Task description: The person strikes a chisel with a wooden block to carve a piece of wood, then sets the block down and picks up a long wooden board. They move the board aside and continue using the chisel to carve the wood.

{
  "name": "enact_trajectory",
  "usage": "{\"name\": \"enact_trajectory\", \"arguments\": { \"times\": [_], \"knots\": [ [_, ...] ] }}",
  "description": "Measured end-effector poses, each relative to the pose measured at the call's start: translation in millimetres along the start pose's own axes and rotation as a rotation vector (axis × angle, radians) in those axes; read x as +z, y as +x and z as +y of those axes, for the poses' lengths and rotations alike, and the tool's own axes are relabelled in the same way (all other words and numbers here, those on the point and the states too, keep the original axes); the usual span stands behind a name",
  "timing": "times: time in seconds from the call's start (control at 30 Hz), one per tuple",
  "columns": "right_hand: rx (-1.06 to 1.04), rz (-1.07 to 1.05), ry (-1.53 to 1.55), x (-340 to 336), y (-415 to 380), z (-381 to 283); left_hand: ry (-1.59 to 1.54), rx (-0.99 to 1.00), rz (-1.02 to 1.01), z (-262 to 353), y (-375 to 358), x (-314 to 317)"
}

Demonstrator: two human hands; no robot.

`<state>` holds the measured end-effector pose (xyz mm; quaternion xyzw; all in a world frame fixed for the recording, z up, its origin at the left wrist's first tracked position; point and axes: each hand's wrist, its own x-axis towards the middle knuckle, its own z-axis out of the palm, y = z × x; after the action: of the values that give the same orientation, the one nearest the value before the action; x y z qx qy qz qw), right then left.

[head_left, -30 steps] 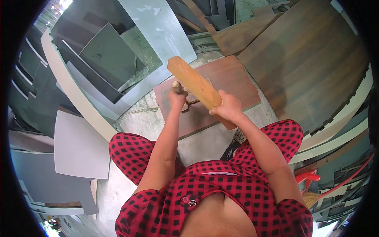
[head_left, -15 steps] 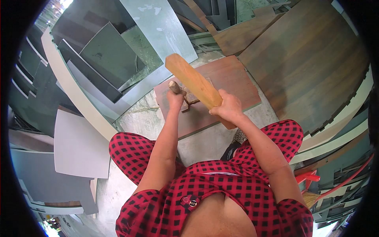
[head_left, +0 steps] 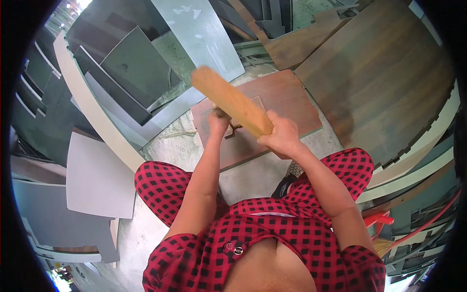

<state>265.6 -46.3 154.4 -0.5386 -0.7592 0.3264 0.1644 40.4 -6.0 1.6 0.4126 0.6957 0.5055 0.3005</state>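
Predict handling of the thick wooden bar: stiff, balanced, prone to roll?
The wooden bar is probably stiff: it's thick and looks straight. It likely feels tip-heavy, since most of its length extends past the right hand. Its flat-looking face suggests little rolling.

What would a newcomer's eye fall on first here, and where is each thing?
The long yellow-brown wooden block stands out first, held in the right hand above the flat reddish-brown board. Next is the red-and-black checked clothing across the lower middle.
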Motion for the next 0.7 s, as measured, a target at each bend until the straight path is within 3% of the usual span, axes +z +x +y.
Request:
{"name": "enact_trajectory", "arguments": {
  "times": [0.13,0.3,0.4,0.53,0.7],
  "knots": [
    [-0.017,0.073,0.160,-9.0,-4.9,-12.9,0.086,-0.022,-0.062,-15.1,5.6,-0.5],
    [-0.003,-0.040,-0.102,22.1,5.5,21.4,0.048,-0.023,-0.043,-34.1,16.6,2.9],
    [-0.018,-0.027,-0.049,6.2,-0.7,9.8,-0.008,-0.059,-0.044,-33.3,11.4,0.9],
    [-0.014,0.013,0.098,-7.0,-9.4,-12.9,0.101,0.056,-0.046,-21.0,4.7,1.6],
    [-0.081,-0.025,-0.132,22.9,2.9,21.8,0.084,0.151,0.008,-27.3,10.2,2.5]
  ]
}}
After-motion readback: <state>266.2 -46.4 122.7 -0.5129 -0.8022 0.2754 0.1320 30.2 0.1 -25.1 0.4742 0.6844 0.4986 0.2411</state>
